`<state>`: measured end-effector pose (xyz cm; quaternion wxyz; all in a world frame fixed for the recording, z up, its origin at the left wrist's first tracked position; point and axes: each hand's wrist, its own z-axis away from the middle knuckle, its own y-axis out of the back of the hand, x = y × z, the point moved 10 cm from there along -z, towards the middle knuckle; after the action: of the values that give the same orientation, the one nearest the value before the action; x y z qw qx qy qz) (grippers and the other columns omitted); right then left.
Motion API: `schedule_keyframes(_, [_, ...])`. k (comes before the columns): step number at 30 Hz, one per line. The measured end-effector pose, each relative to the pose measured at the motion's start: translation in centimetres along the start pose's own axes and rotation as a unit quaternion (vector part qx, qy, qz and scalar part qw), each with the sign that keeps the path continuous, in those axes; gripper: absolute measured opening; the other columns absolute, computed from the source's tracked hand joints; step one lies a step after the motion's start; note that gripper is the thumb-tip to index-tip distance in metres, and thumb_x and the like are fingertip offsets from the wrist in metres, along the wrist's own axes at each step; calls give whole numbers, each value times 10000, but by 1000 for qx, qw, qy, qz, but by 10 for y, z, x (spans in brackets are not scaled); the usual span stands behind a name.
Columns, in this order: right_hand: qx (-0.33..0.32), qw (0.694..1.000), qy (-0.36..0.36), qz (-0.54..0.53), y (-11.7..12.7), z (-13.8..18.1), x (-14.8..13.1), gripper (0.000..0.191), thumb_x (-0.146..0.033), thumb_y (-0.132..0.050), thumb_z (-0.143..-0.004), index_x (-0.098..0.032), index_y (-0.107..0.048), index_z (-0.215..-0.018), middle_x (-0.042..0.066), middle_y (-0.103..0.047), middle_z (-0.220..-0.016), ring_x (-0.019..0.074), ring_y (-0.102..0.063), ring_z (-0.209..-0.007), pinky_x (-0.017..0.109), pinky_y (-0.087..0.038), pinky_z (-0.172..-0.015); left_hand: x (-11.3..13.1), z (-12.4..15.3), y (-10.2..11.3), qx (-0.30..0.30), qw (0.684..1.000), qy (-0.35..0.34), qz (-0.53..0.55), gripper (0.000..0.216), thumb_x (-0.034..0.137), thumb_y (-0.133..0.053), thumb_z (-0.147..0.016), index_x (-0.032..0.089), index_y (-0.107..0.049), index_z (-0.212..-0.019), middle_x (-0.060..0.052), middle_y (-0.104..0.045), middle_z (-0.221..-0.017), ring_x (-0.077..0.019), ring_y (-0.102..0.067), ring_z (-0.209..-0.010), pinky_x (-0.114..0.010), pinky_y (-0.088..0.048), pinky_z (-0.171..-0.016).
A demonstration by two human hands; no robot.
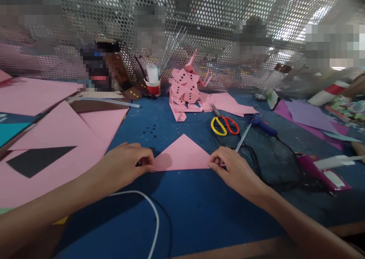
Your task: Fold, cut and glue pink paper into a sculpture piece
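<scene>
A sheet of pink paper, folded into a triangle, lies on the blue table with its peak pointing away from me. My left hand pinches its left corner between thumb and fingers. At the right corner, my right hand grips the paper the same way. The long folded edge runs between both hands, nearest to me. Beyond the triangle stands a pile of folded pink paper shapes with black dots. Scissors with yellow and red handles lie beyond my right hand, beside a blue glue gun.
Pink sheets and a black paper piece spread at the left. A white cable loops in front. A cup stands at the back, before a perforated metal screen. Purple paper and a magenta device lie right.
</scene>
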<state>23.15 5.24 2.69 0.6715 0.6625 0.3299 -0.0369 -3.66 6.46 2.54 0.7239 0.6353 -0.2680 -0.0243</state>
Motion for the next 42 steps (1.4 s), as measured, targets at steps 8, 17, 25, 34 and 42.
schedule_keyframes(8, [-4, 1000, -4, 10, -2, 2, 3, 103, -137, -591, -976, -226, -619, -931, 8, -658, -930, 194, -613, -868, 366, -429, -819, -5, -1, -2, -58, 997, 46, 25, 226, 492, -664, -902, 298, -761, -838, 1, -713, -864, -226, -650, -867, -315, -425, -777])
schedule_keyframes(17, [6, 1000, 16, 24, 1, 5, 1, 120, -121, -548, -968, -222, -601, -931, 24, -656, -936, 208, -604, -885, 386, -438, -830, -6, -1, 0, -65, 996, 56, 26, 178, 434, -671, -884, 291, -760, -825, 2, -705, -854, -216, -647, -857, -304, -417, -760])
schedule_keyframes(25, [8, 999, 22, 32, 1, 5, 3, 112, -123, -560, -957, -225, -602, -935, 30, -664, -945, 216, -626, -910, 377, -454, -817, -8, -3, 0, -85, 994, 66, 19, 185, 432, -654, -870, 290, -754, -804, 0, -691, -831, -214, -650, -835, -306, -411, -739])
schedule_keyframes(34, [6, 999, 20, 25, 3, 6, 5, 150, -81, -564, -937, -229, -589, -934, 24, -657, -958, 203, -612, -921, 375, -433, -851, -17, -3, -3, -77, 995, 56, 28, 208, 474, -667, -871, 297, -756, -808, -9, -708, -851, -219, -658, -808, -302, -435, -719])
schedule_keyframes(42, [-3, 1000, 16, 15, 6, 5, 7, 142, -86, -593, -939, -225, -605, -960, 14, -654, -980, 198, -586, -955, 381, -399, -876, -26, -7, -12, -108, 990, 71, 48, 296, 589, -671, -836, 305, -751, -806, -20, -707, -863, -237, -660, -814, -325, -470, -731])
